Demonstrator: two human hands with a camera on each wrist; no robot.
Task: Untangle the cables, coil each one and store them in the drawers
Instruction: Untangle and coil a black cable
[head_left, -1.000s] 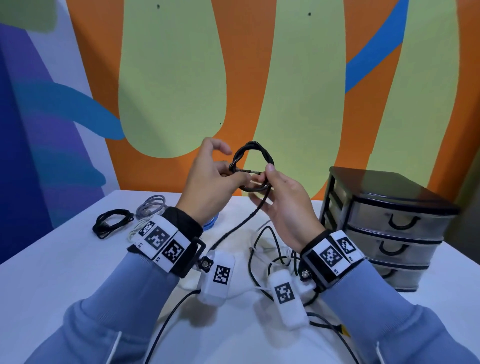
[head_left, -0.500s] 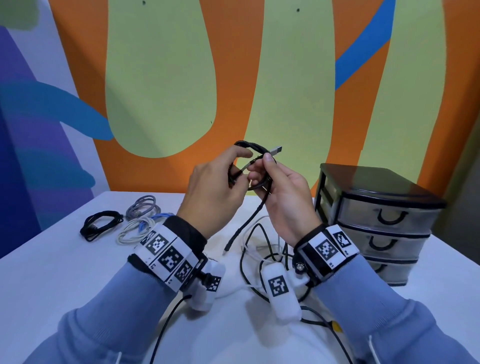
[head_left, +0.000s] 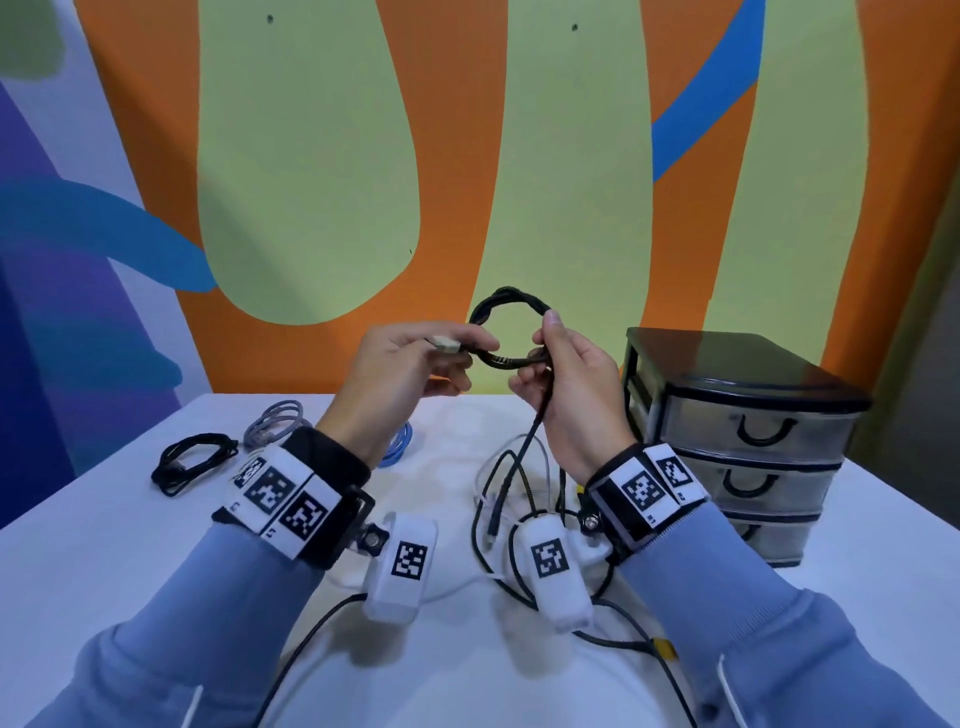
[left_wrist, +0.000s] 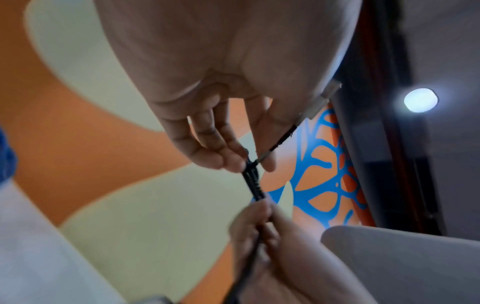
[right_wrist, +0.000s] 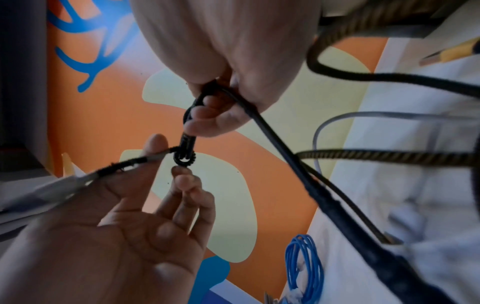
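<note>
- Pulling plug end (head_left: 445, 343) leftward out through black braided cable (head_left: 511, 306) coil since half a second ago, left hand (head_left: 402, 371) pinching it.
- Clamping coil above table (head_left: 78, 525), right hand (head_left: 569, 379).
- Likely finishing wrap; drawers (head_left: 748, 426) closed.

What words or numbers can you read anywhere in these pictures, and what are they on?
No readable words, brands or numbers show in any view.
Black-and-white square code markers on the white left wristband: patterns only, no letters.
The same kind of markers on the white right wristband: patterns only.
Tiny dark marks at the wristbands' edges: too small to read.
Dark plastic three-drawer chest: no label visible.
Painted orange, green and blue wall: shapes only.
</note>
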